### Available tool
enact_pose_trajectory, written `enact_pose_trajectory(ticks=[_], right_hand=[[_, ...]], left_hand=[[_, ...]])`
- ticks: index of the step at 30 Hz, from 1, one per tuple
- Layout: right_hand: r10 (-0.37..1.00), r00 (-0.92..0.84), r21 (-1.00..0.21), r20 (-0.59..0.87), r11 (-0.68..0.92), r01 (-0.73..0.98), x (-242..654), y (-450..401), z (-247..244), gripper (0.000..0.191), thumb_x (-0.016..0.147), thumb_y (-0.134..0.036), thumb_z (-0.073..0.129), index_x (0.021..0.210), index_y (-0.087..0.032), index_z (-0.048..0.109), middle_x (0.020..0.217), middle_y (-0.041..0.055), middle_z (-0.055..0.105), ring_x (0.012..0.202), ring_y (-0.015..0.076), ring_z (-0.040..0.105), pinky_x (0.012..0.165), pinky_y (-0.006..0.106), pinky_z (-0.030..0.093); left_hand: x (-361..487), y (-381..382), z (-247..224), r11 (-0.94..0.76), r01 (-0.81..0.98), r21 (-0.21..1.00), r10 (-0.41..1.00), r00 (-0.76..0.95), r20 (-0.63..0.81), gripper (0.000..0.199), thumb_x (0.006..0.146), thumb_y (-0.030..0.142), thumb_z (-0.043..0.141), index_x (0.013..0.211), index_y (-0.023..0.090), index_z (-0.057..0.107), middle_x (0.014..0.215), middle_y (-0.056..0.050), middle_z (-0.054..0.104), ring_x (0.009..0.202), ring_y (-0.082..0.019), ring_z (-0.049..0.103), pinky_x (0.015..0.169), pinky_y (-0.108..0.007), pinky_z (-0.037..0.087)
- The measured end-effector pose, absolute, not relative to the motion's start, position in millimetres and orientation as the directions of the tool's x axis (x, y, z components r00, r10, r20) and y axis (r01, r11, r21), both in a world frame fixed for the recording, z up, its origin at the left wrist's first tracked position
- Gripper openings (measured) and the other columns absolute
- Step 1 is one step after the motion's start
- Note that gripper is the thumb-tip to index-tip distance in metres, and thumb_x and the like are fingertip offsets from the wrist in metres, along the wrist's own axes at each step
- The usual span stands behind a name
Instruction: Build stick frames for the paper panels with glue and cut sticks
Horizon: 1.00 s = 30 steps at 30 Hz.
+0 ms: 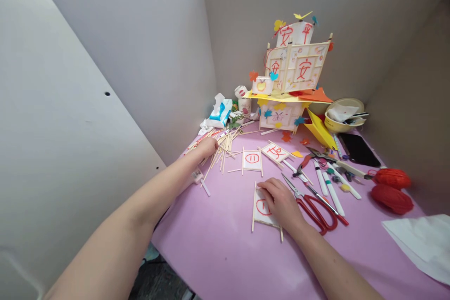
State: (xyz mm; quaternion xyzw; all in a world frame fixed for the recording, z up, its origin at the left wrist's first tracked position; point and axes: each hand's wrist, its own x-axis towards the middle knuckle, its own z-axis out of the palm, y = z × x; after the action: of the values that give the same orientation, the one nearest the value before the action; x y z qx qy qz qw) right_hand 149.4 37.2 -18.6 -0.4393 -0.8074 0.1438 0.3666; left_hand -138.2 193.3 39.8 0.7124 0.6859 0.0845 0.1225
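One paper panel [260,199] lies on the purple tabletop [225,234], at the near middle: white, with a red circle enclosing short strokes, edged by pale wooden rods whose ends jut past the corners. The right hand [281,199] bends over its upper right part, fingertips touching the top edge; I cannot tell whether they grip it. At three o'clock from this panel lies one pair of red-handled scissors [298,193], and farther along that line are two balls of red yarn. At twelve o'clock are two more panels, a circle-marked one [251,160] and a tilted one bearing a red character [276,152], making three. At eleven o'clock the left hand [209,146] curls at a pile of thin wooden sticks [228,143], too many to count; whether it pinches one is unclear. One phone [358,150] lies toward two o'clock. Farthest, at twelve, stands one tiered paper lantern [304,70].
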Motion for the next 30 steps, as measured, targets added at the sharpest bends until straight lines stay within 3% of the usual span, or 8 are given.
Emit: enact_pose_trajectory(ticks=[6, 10, 16, 22, 30], right_hand=[[0.821, -0.356, -0.554, 0.446, 0.565, 0.611, 149.5, 37.0, -17.7, 0.019, 0.092, -0.02, 0.043, 0.097, -0.022, 0.061, 0.09, 0.0058, 0.059, 0.086, 0.0194, 0.054, 0.077, 0.034, 0.045], [0.825, -0.354, -0.561, 0.441, 0.561, 0.608, 149.3, 37.4, -17.5, 0.018, 0.092, -0.02, 0.044, 0.097, -0.021, 0.061, 0.09, 0.0055, 0.059, 0.086, 0.0192, 0.054, 0.077, 0.034, 0.045], [0.823, -0.355, -0.562, 0.442, 0.563, 0.605, 149.1, 37.4, -17.3, 0.018, 0.092, -0.019, 0.044, 0.097, -0.021, 0.061, 0.09, 0.0053, 0.059, 0.086, 0.0188, 0.054, 0.077, 0.033, 0.045], [0.828, -0.354, -0.565, 0.435, 0.557, 0.609, 150.1, 36.4, -17.5, 0.019, 0.092, -0.019, 0.043, 0.097, -0.021, 0.061, 0.09, 0.0052, 0.059, 0.087, 0.0188, 0.054, 0.077, 0.032, 0.044], [0.833, -0.355, -0.568, 0.424, 0.55, 0.612, 149.5, 36.1, -16.6, 0.018, 0.092, -0.021, 0.043, 0.097, -0.021, 0.061, 0.09, 0.0053, 0.059, 0.086, 0.0191, 0.054, 0.077, 0.032, 0.044]], left_hand=[[-137.1, 194.8, 40.9, -0.073, 0.971, 0.228, 0.99, 0.099, -0.105, 0.015, 0.069, 0.018, 0.064, 0.083, 0.019, 0.071, 0.086, -0.002, 0.071, 0.081, -0.017, 0.062, 0.073, -0.023, 0.046], [-137.0, 197.6, 39.5, -0.101, 0.973, 0.209, 0.988, 0.123, -0.096, 0.024, 0.063, 0.014, 0.061, 0.084, 0.019, 0.072, 0.085, -0.003, 0.071, 0.079, -0.018, 0.061, 0.071, -0.023, 0.044], [-138.8, 196.6, 35.2, -0.121, 0.966, 0.23, 0.984, 0.147, -0.101, 0.022, 0.063, 0.011, 0.058, 0.079, 0.018, 0.071, 0.081, -0.002, 0.07, 0.074, -0.016, 0.06, 0.069, -0.022, 0.043], [-149.5, 194.6, 44.1, -0.073, 0.969, 0.236, 0.997, 0.08, -0.019, 0.032, 0.068, 0.011, 0.055, 0.096, 0.018, 0.069, 0.097, -0.005, 0.069, 0.082, -0.016, 0.059, 0.071, -0.022, 0.042], [-157.3, 194.3, 41.0, -0.078, 0.972, 0.224, 0.988, 0.105, -0.111, 0.015, 0.06, 0.013, 0.064, 0.071, 0.018, 0.072, 0.07, -0.002, 0.068, 0.066, -0.016, 0.057, 0.065, -0.024, 0.04]])
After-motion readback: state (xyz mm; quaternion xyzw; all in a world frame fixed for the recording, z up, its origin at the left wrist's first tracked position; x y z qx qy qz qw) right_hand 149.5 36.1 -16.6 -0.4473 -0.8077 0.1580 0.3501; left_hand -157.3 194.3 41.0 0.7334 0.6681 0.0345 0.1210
